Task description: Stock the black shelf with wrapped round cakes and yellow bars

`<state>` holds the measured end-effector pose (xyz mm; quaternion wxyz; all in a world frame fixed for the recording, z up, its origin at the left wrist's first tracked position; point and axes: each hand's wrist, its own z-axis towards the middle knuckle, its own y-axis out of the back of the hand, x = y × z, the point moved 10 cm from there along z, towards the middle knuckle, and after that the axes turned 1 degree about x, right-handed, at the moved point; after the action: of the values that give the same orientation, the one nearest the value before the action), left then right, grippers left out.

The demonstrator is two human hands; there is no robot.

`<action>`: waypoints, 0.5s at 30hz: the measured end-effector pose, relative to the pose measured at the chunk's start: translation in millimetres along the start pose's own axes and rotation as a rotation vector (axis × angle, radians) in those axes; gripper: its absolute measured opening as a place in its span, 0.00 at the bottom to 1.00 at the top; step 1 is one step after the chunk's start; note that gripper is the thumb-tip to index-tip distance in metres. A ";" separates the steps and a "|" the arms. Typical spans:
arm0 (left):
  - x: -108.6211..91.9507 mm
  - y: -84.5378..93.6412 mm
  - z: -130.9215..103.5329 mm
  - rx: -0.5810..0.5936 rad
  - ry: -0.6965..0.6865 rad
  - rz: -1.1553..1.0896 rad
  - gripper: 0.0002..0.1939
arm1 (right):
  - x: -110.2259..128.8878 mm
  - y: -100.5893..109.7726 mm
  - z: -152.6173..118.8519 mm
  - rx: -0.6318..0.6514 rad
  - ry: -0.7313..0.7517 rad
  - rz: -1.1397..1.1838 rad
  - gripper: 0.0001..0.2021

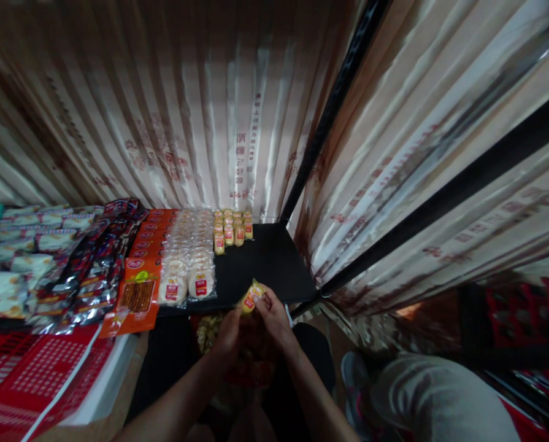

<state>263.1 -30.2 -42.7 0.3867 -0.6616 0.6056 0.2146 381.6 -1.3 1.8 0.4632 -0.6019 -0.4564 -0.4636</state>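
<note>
A small yellow wrapped snack packet [252,297] with a red label is held up just past the front edge of the black shelf [274,258]. My right hand [275,314] grips its right side, thumb laid across the wrapper. At the packet's lower left end, the fingers of my left hand [228,330] close on it, somewhat blurred. Similar yellow packets [229,230] stand in short rows at the back of the shelf. Beneath my hands, more yellow wrapped packets [207,331] show in a dark, partly hidden container.
Left along the shelf lie clear-wrapped round crackers [201,283], orange snack bags [140,291], dark packs [94,276] and white packs [2,291]. A red basket [39,374] sits below them. Black frame bars [440,178] cross before the printed curtain [237,92]. Someone's light-trousered leg [435,399] is at right.
</note>
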 end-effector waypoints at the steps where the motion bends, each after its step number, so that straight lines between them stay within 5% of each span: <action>1: -4.8 4.9 0.7 -0.029 -0.048 0.030 0.15 | 2.8 4.2 5.1 -0.019 0.023 -0.034 0.23; 7: -47.7 12.5 0.4 -0.127 -0.349 0.122 0.15 | 14.2 17.8 35.8 -0.120 0.096 -0.315 0.22; 15: -50.9 -5.1 35.2 -0.056 -0.288 -0.036 0.17 | 13.8 1.6 55.9 -0.110 0.193 -0.413 0.12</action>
<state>265.7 29.1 -24.5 0.4544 -0.6453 0.5259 0.3172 392.8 54.8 7.2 0.3666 -0.4730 -0.4976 -0.6279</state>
